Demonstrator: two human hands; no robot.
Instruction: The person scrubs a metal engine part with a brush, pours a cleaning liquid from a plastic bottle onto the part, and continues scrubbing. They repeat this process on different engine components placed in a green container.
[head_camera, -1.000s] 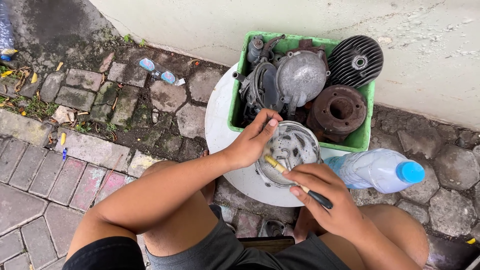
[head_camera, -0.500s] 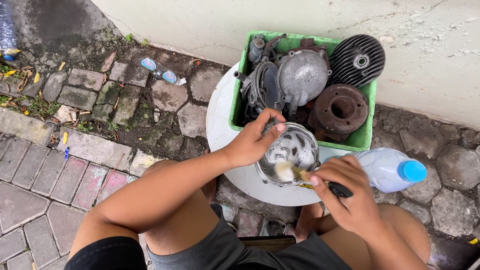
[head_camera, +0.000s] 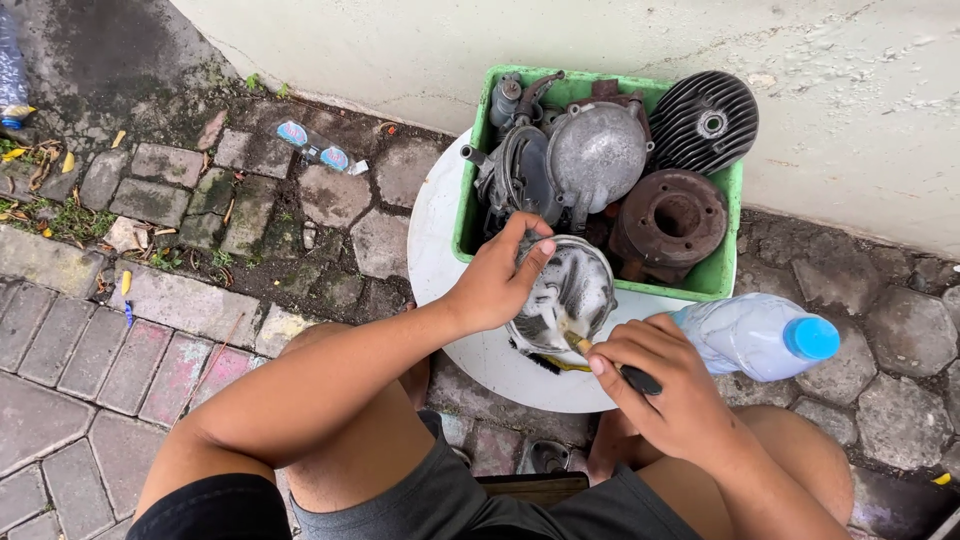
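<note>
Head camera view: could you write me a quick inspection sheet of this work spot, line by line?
Surface: a round white tray on stone paving, with a green crate resting on it.
Job's things: a round metal engine cover, wet and soapy, with a brush working at its lower edge.
Clutter: the crate holds a domed grey cover, a black finned cylinder head and a rusty cylinder; a plastic bottle with a blue cap lies beside it.
Grippers: left hand grips the engine cover's rim; right hand holds the brush.
Cables: nothing seen.
Surroundings: a pale wall, mossy pavers, a crushed wrapper.
</note>
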